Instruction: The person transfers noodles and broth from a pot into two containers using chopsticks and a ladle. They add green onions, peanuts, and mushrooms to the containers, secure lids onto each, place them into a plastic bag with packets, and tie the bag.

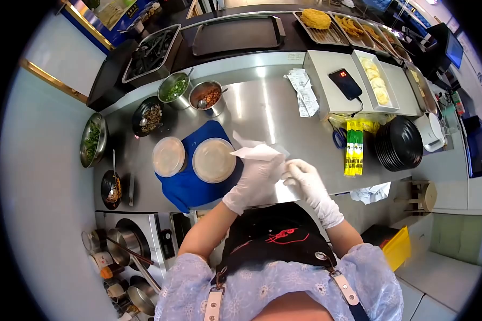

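My left hand, in a white glove, is closed around a folded piece of thin white paper just above the steel counter's front edge. My gloved right hand is beside it, its fingertips pinched together near a thin whitish, partly see-through sheet; whether that is part of the paper I cannot make out. Left of my left hand, a large round lidded tub and a smaller lidded tub stand on a blue cloth.
Behind are pots of chopped greens and diced red food. A dark bowl sits left. At right are a receipt strip, phone, yellow-green packets, scissors and stacked black plates.
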The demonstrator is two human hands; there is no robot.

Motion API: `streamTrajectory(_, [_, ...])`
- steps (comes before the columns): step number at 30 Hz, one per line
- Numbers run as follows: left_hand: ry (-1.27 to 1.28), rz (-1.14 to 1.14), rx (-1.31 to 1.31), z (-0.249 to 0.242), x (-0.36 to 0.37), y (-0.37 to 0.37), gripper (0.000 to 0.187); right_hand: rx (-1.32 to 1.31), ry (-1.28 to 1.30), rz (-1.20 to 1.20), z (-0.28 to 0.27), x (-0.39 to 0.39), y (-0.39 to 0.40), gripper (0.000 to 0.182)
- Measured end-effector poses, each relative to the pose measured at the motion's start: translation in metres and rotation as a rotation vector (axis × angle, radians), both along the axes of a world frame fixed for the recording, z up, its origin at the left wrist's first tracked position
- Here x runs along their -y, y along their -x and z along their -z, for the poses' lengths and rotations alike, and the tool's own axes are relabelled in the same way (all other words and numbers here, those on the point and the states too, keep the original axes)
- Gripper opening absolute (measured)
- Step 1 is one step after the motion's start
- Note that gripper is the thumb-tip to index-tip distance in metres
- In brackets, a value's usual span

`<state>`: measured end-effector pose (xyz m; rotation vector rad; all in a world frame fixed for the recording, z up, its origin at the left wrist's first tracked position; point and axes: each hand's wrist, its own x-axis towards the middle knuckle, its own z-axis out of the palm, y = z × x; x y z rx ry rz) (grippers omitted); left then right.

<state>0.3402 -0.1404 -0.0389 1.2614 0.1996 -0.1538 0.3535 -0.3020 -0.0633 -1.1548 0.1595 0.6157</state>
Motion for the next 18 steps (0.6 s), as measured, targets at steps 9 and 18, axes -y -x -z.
streamTrajectory(9, [-1.261, -0.021, 0.020, -0.008, 0.021, -0.046, 0.028, -0.007, -0.272, 0.146, 0.017, 0.040, -0.072, 0.005])
streamTrajectory(18, [-1.738, -0.261, 0.002, 0.011, -0.045, -0.046, 0.011, -0.401, -0.703, 0.210, 0.053, 0.087, -0.131, 0.026])
